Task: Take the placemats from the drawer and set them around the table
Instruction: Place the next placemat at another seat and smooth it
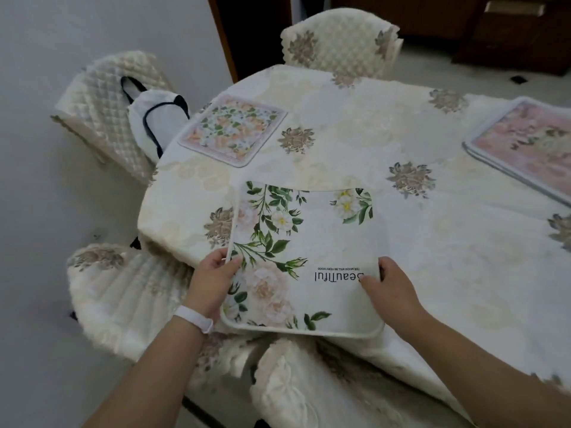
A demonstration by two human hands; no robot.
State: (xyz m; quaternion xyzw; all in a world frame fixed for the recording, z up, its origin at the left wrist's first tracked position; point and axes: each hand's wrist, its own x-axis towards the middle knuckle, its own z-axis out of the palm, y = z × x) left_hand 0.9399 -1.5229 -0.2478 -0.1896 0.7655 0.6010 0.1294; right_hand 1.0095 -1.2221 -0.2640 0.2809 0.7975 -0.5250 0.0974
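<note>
A white placemat point(312, 242) printed with green leaves, pale roses and the word "Beautiful" lies at the near edge of the cream floral tablecloth point(370, 143). My left hand point(213, 279) grips its left edge, thumb on top. My right hand point(392, 288) holds its right edge the same way. A second placemat point(231, 129) with small orange and green flowers lies flat at the far left of the table. A pink placemat stack point(525, 146) lies at the right edge, partly cut off by the frame.
Cream quilted chairs stand around the table: one at the far side point(340, 38), one at the left point(105, 109) with a white bag point(154, 115) on it, and two near me point(123, 291). A dark wooden cabinet point(509, 29) is at the back right.
</note>
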